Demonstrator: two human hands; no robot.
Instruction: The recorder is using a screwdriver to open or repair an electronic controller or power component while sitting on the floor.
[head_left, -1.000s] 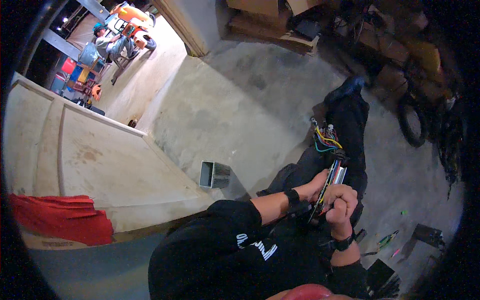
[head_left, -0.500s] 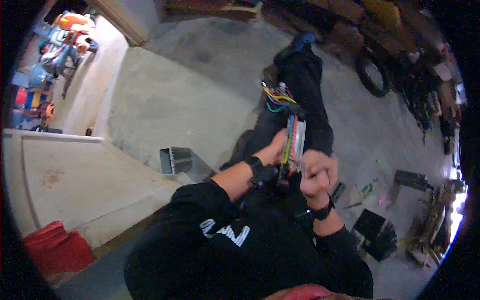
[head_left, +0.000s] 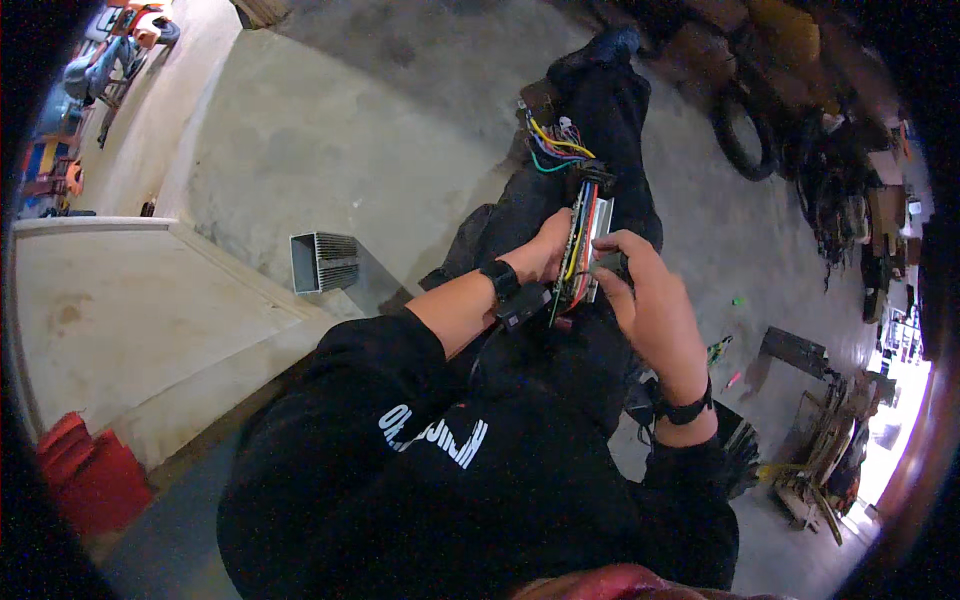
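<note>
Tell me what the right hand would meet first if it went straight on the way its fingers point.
Pointing toward the picture's left, the right hand would likely meet the silvery metal strip first, beside the red wire; its fingertips look close, though depth is unclear.

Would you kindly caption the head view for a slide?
Left hand holds wired electronics over the legs, right hand beside them; finned metal housing on the floor.
</note>
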